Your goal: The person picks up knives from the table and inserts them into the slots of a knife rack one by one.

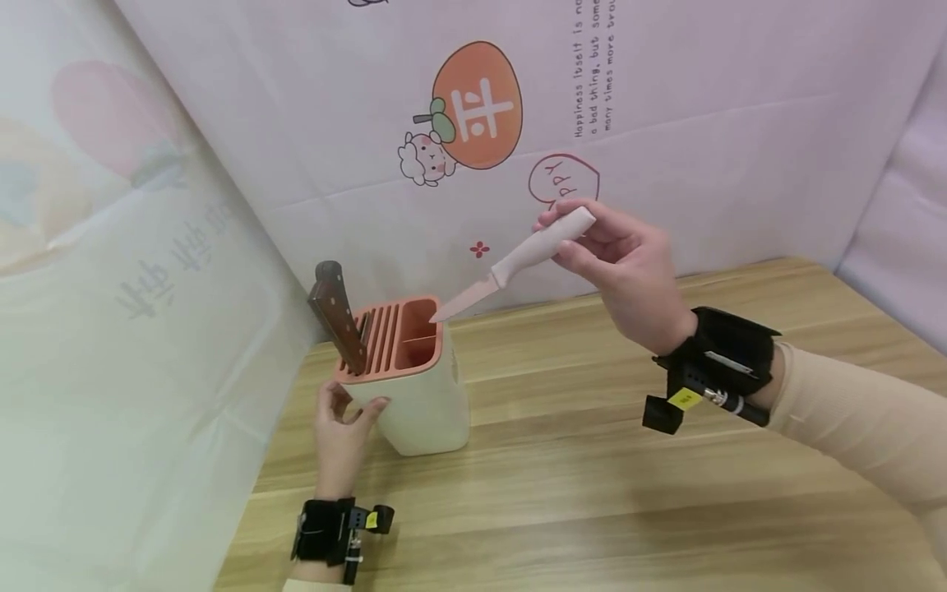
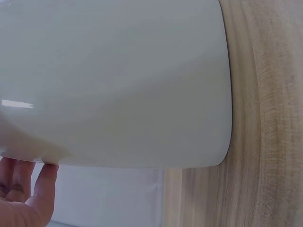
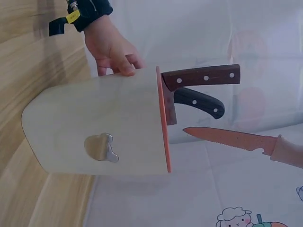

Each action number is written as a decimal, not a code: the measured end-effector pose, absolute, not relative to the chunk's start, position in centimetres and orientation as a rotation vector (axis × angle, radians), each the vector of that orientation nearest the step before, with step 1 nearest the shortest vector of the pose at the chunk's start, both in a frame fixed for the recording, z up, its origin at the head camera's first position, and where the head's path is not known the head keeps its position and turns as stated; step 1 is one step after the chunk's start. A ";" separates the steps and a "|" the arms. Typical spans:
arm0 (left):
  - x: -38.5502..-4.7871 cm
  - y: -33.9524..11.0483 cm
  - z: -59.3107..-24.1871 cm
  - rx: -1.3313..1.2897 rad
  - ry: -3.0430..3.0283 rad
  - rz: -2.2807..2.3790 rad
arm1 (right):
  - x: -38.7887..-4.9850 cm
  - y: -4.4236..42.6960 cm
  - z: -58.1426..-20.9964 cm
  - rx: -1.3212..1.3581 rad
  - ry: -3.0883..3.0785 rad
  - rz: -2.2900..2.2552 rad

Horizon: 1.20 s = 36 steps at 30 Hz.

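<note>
A cream knife block (image 1: 425, 411) with an orange slotted top stands upright on the table. Rising from its slots are a brown-handled knife (image 1: 340, 321) and a black-handled knife (image 3: 199, 102). My left hand (image 1: 342, 436) holds the block near its upper left corner, thumb on the front face and fingers round the side. In my right hand (image 1: 621, 263), thumb and fingers pinch the white handle of a small knife (image 3: 232, 139) with a pinkish, partly serrated blade. Its tip points down towards the block's open compartments, and the right wrist view shows it apart from the orange rim.
The wood-grain table (image 1: 547, 493) reaches towards the right and the front. A printed white cloth (image 1: 688, 123) hangs close behind the block, and another cloth side (image 1: 148, 370) stands to its left. The block has a bear-shaped window (image 3: 100, 147) in one side.
</note>
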<state>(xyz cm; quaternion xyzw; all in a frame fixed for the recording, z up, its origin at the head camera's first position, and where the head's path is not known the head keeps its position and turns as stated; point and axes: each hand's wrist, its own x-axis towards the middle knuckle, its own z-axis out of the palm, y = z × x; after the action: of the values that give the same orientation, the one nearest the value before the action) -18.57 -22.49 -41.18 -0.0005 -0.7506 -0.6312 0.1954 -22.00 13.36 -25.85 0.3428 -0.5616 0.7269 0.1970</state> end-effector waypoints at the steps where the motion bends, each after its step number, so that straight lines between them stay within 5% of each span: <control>1: -18.6 -22.4 -41.2 0.002 -2.103 -1.772 | -22.1 13.2 -25.9 0.944 -1.581 2.074; 36: -18.0 -21.6 -41.4 -0.026 -2.045 -1.771 | -24.1 2.9 -31.3 1.237 -2.099 1.713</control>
<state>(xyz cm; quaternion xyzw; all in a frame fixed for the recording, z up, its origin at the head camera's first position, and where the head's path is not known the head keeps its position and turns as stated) -17.99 -21.65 -41.36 -0.0095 -0.7380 -0.6392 0.2162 -24.07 2.86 -31.35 0.4140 -0.7025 0.5732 0.0815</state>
